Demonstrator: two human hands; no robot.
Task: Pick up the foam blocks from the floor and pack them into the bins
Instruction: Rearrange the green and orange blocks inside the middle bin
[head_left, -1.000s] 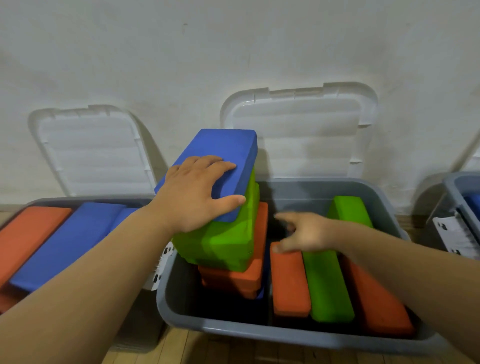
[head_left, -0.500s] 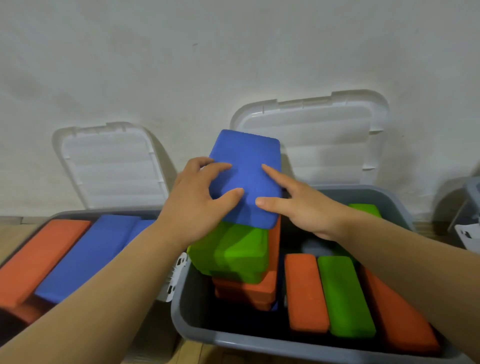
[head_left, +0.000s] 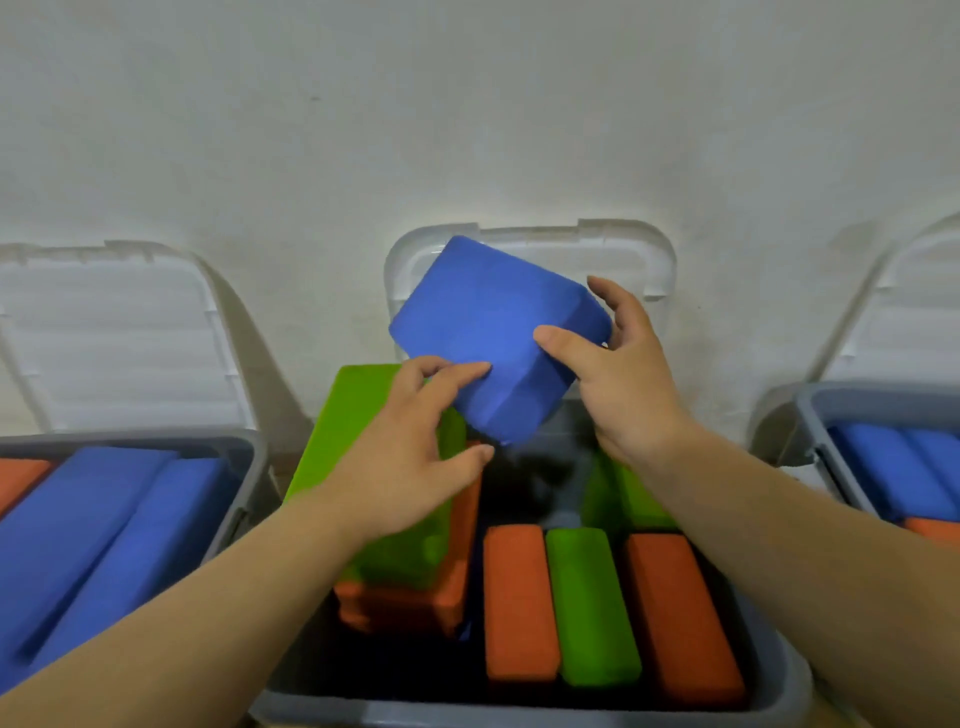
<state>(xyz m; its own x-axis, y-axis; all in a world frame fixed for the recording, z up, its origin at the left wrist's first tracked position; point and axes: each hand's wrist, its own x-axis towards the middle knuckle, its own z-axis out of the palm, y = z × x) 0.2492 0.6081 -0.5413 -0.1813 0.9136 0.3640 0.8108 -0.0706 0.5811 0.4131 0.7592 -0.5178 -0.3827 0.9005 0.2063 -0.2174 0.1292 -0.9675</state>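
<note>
A blue foam block (head_left: 493, 332) is tilted in the air above the middle grey bin (head_left: 779, 680). My right hand (head_left: 618, 374) grips its right end, thumb on the near face and fingers behind. My left hand (head_left: 415, 457) touches the block's lower left corner with its fingertips. Under my left hand a green block (head_left: 358, 415) lies on an orange block (head_left: 415, 603) in the bin's left side. Orange (head_left: 519, 603), green (head_left: 587, 608) and orange (head_left: 680, 618) blocks stand side by side on the right.
The left grey bin (head_left: 244, 447) holds blue and orange blocks. The right bin (head_left: 815, 415) holds blue blocks and an orange one. White lids lean open against the wall behind each bin. A strip of wooden floor shows at the bottom.
The blue block has been lifted off the green one and swung right. My right hand took hold of its end; my left hand slid down to its lower corner.
</note>
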